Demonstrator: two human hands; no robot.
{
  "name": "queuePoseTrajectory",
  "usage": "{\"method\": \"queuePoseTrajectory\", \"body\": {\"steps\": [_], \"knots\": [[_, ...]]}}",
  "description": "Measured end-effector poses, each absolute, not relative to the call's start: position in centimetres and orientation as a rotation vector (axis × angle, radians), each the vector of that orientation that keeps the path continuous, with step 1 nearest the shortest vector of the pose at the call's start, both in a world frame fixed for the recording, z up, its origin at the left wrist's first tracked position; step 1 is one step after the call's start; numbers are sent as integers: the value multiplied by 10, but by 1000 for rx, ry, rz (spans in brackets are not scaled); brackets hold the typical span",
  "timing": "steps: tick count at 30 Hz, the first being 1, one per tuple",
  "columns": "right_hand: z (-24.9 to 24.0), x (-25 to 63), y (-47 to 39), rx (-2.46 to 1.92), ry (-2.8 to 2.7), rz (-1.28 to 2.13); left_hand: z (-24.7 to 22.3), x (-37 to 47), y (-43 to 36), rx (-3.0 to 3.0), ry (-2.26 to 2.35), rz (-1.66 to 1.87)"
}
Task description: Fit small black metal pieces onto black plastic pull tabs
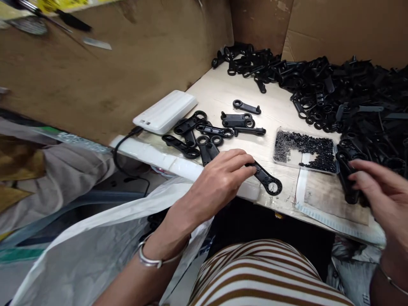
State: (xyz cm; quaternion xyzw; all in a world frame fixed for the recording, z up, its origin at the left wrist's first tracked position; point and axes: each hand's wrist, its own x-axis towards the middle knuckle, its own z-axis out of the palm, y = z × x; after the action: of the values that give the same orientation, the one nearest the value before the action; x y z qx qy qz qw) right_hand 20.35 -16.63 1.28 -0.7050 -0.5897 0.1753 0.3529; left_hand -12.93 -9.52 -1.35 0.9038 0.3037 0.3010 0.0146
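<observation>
- At the far left, grey cloth (76,163) shows below a brown board (127,51); a white sack (89,229) hangs open in front of the tabletop (213,87).
- A black cable (116,155) runs into the near end of a white case (165,111), which lies flat by the board.
- Right of the case, several loose black parts (181,147) lie on the tabletop, some overlapping, many with a ring at one end.
- The left hand (221,178), with a silver bangle (156,260) at its wrist, holds a ringed black part (263,174); its fingers are closed on one end, and the ring points right, over the near edge.
- A clear box (276,159) sits farther right, holding tiny black pieces (321,154) and thin metal bits (282,146).
- Just beside the box, the right hand (381,197) has its fingers at a dark part (348,180); whether they grip it, I cannot tell.
- A large pile of black parts (360,87) spreads behind the box and along the right side, before cardboard (347,32).
</observation>
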Motion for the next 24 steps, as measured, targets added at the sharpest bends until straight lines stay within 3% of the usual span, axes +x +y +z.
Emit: {"method": "queuePoseTrajectory", "body": {"steps": [5, 8, 14, 24], "knots": [[-4, 140, -160, -1537, -1337, 1128, -17, -105, -111, 2823, 1006, 996], [-16, 128, -160, -1446, -1187, 1326, -17, -92, -115, 2861, 1062, 1011], [-25, 130, -160, -1414, -1003, 1437, -20, -78, -118, 2891, 1078, 1119], [-28, 131, -152, -1477, -914, 1434, -28, -76, -117, 2790, 1011, 919]]}}
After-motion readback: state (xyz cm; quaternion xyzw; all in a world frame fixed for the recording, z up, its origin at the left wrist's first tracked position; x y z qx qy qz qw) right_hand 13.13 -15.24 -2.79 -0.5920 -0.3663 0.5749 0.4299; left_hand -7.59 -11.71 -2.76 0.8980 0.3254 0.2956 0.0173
